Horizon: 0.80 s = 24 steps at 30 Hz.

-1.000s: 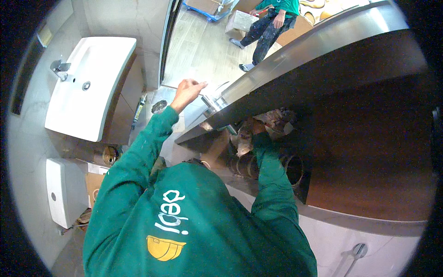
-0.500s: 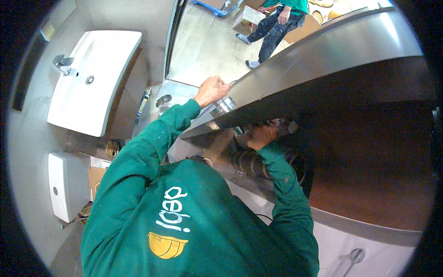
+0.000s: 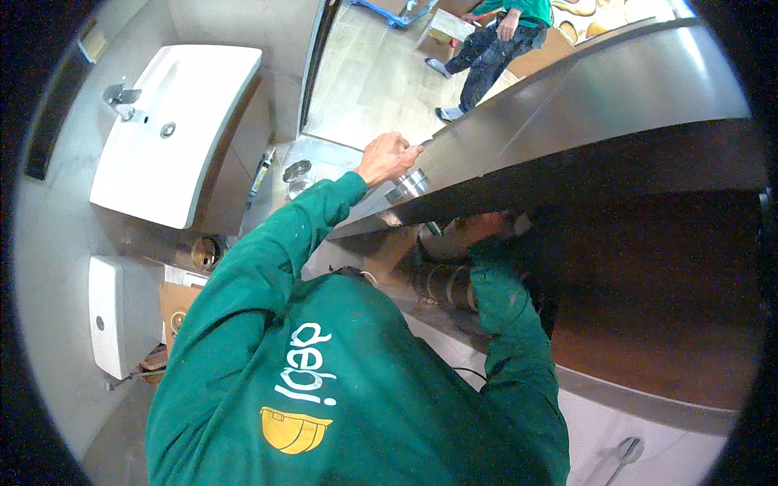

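Note:
My left hand (image 3: 391,157) is closed on the front edge of a long grey metal panel (image 3: 567,105) that slants across the view. A short shiny metal cylinder (image 3: 408,185) sits just below that hand. My right hand (image 3: 480,230) reaches into the dark recess under the panel. It is beside a ribbed grey pipe (image 3: 442,282), and its fingers are hidden in shadow. Both my arms are in green sleeves.
A white washbasin (image 3: 174,121) with a tap hangs at the upper left, and a white wall dispenser (image 3: 113,316) is below it. Round floor fittings (image 3: 296,172) lie near the doorway. Another person (image 3: 496,40) in a green top stands beyond it, by cardboard boxes.
Both hands have drifted a little to the right in the view, the left one along the panel's edge. The right hand sits deeper under the panel. The other person has moved up the frame.

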Motion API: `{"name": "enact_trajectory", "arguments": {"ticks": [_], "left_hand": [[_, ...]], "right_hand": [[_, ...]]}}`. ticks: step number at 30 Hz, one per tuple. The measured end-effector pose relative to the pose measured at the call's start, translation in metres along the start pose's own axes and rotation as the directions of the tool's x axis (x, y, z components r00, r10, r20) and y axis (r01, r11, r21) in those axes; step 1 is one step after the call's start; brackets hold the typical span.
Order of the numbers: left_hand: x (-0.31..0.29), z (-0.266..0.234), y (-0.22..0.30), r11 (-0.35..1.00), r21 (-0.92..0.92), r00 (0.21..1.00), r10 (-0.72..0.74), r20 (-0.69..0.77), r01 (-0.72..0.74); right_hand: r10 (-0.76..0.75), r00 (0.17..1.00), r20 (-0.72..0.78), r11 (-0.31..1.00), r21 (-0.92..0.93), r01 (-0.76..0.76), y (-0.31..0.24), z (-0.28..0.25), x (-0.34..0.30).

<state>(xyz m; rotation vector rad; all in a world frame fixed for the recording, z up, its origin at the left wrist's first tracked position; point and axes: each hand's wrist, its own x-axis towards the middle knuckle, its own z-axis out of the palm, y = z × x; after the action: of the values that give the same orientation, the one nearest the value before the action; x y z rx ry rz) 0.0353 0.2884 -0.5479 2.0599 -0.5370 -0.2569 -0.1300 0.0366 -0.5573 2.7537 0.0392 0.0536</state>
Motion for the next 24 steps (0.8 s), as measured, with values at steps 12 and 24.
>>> {"name": "enact_trajectory", "arguments": {"ticks": [12,24], "left_hand": [[-0.003,-0.002,-0.004,0.989,-0.098,0.990,0.106,-0.089,-0.115],[-0.006,0.001,-0.014,0.985,-0.026,0.981,0.169,-0.100,-0.173]], "right_hand": [[0.148,0.977,-0.151,0.988,-0.010,-0.151,0.022,0.016,-0.004],[0.650,0.759,-0.039,0.586,0.661,-0.468,0.051,-0.006,-0.046]]}}
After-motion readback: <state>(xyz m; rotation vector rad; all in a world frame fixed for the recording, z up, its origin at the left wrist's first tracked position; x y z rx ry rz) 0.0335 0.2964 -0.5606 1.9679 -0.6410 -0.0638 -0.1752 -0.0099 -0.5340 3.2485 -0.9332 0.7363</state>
